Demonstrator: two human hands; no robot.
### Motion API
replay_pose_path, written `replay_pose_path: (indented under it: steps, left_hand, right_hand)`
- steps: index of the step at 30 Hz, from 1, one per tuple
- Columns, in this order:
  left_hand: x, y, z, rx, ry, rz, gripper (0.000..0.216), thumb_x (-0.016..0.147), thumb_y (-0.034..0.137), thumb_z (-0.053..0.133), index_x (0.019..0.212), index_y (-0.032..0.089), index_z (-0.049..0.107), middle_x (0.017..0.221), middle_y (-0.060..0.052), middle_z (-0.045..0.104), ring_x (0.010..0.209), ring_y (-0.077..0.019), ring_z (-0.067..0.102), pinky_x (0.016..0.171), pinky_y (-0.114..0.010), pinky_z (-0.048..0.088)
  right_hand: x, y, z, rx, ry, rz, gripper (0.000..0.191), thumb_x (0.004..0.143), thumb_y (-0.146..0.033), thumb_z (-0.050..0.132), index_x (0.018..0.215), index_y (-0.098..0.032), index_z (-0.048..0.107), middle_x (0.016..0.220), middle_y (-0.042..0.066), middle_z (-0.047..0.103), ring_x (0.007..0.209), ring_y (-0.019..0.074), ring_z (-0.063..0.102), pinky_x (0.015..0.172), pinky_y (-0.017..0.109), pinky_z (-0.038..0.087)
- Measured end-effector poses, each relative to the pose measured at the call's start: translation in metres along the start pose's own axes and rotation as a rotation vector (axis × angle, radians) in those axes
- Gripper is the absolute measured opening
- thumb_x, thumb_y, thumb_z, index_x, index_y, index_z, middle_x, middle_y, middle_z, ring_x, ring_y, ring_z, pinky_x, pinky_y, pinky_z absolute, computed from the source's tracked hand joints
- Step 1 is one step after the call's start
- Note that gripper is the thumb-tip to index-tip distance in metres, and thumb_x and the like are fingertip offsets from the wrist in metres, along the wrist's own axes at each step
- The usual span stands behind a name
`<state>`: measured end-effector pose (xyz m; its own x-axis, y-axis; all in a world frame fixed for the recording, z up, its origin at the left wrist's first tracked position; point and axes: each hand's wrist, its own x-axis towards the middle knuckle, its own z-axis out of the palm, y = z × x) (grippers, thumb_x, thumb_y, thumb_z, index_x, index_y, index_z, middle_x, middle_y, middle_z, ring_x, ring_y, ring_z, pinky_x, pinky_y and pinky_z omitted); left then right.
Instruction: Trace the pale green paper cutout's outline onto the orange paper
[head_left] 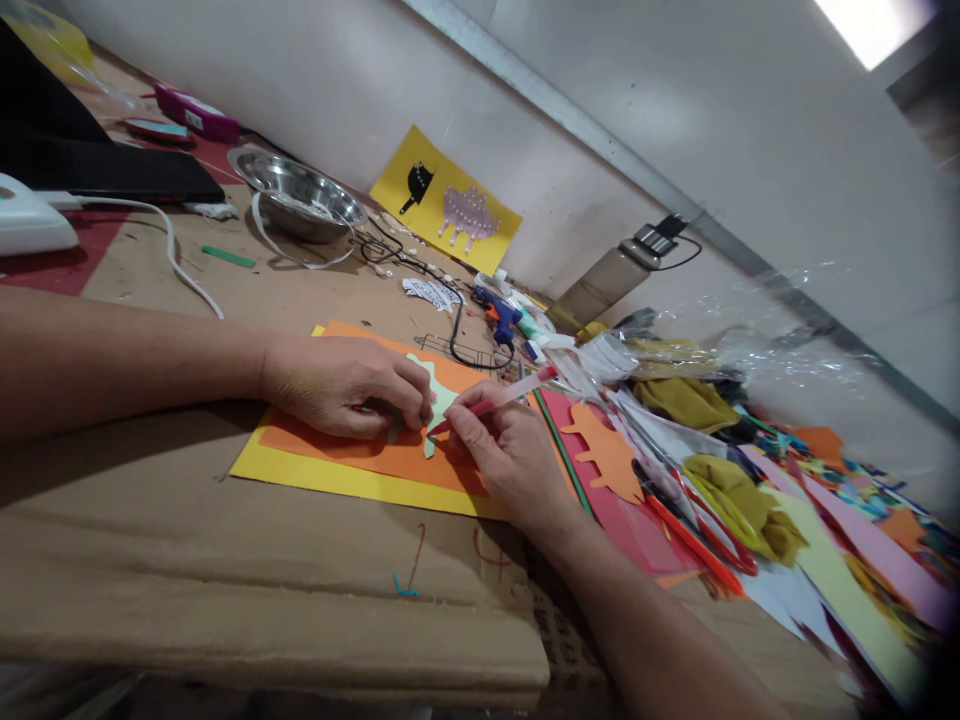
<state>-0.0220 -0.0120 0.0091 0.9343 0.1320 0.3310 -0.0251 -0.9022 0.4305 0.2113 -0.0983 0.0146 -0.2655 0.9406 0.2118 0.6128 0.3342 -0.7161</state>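
Note:
A pale green paper cutout (442,390) lies on a sheet of orange paper (322,447), which rests on a sheet of yellow paper (274,467). With fingers bent, my left hand (352,385) presses the cutout down and hides part of it. My right hand (517,455) is closed around a red pen (487,405). The pen's tip touches the lower edge of the cutout, close to my left fingertips. Just right of my right hand, an orange paper cutout (604,452) lies on red sheets (559,408).
Scissors (712,525) and scattered fabric (686,400) lie to the right. Behind the papers are a blue glue gun (496,315), a metal bowl (300,190) and a bottle (607,280). A decorated yellow card (397,180) leans on the wall. Brown cardboard (150,540) covers the table.

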Motion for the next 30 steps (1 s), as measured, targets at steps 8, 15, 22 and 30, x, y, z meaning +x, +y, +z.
replay_pose_path:
  steps: [8,15,22,30]
  left_hand:
    - [0.0018,0.0010,-0.0006,0.000,-0.001,-0.003,0.035,0.086,0.001,0.054,0.105,0.020,0.077,0.118,-0.010,0.077,0.104,-0.0194,0.075,0.093,-0.023,0.055]
    - [0.0015,-0.0002,-0.0007,-0.010,-0.010,-0.026,0.035,0.085,0.003,0.054,0.105,0.022,0.077,0.118,-0.010,0.078,0.104,-0.0201,0.074,0.093,-0.025,0.056]
    - [0.0022,0.0010,-0.0012,-0.017,0.001,-0.018,0.035,0.084,0.002,0.055,0.102,0.021,0.077,0.115,-0.010,0.078,0.102,-0.0207,0.075,0.091,-0.025,0.056]
    - [0.0028,0.0009,-0.0008,-0.015,-0.010,-0.026,0.034,0.085,0.004,0.054,0.103,0.022,0.077,0.117,-0.009,0.078,0.102,-0.0204,0.074,0.091,-0.025,0.055]
  right_hand:
    - [-0.0008,-0.0013,-0.0005,0.013,-0.010,0.007,0.024,0.096,-0.041,0.058,0.080,-0.024,0.060,0.057,-0.003,0.058,0.052,0.0142,0.049,0.050,0.026,0.035]
    - [-0.0018,-0.0006,-0.0004,-0.008,-0.027,0.020,0.026,0.097,-0.044,0.057,0.081,-0.024,0.061,0.059,-0.002,0.059,0.051,0.0142,0.050,0.051,0.027,0.036]
    - [-0.0026,0.0000,-0.0007,0.004,-0.041,0.036,0.027,0.098,-0.044,0.057,0.082,-0.023,0.062,0.060,-0.002,0.060,0.051,0.0137,0.048,0.051,0.026,0.035]
    - [-0.0030,0.0001,0.0002,0.031,-0.050,0.037,0.025,0.097,-0.043,0.058,0.082,-0.023,0.063,0.060,-0.001,0.063,0.050,0.0132,0.049,0.050,0.025,0.037]
